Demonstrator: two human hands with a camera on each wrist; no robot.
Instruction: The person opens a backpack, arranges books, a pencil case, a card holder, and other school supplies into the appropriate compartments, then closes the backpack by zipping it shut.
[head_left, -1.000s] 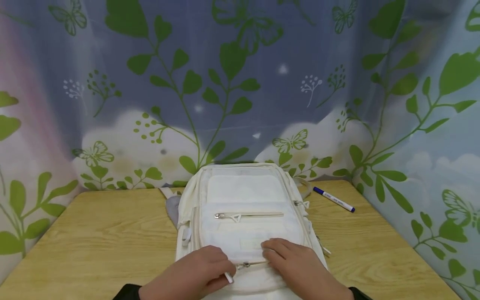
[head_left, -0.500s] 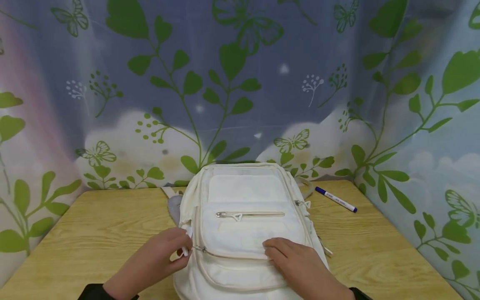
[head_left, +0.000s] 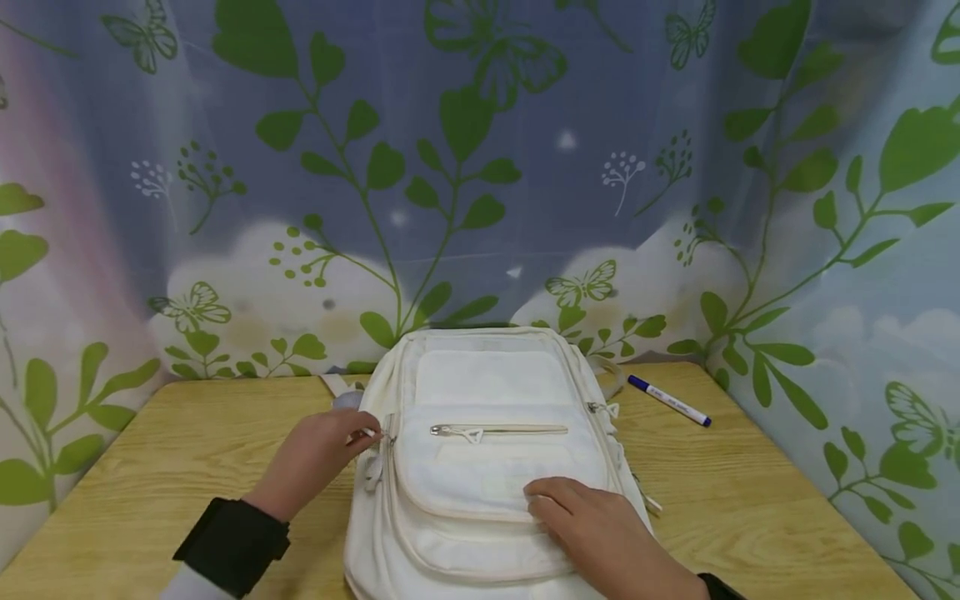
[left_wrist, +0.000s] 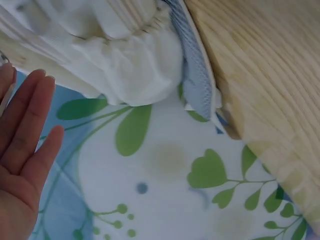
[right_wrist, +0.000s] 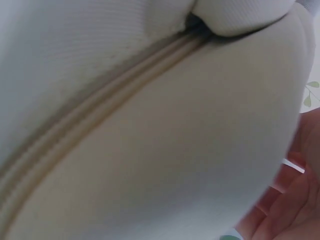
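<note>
A white backpack lies front-up on a wooden table, with a short zipped slit across its front panel. At its left edge my left hand pinches a zipper pull on the curved front-pocket zip. Below the panel, the pocket's lower edge stands parted from the fabric under it. My right hand rests on the panel's lower right, fingertips on the cloth. In the left wrist view my left hand shows its other fingers extended beside the bag. The right wrist view partly hides my right hand behind pale bag fabric.
A blue-capped marker lies on the wooden table right of the backpack. A grey shoulder strap sticks out at the bag's side. A leaf-patterned curtain surrounds the table's back and sides.
My left hand has travelled left and then up along the pocket edge, drawing the zipper pull from the bottom middle to the left side. The pocket edge has parted there. My right hand stays put.
</note>
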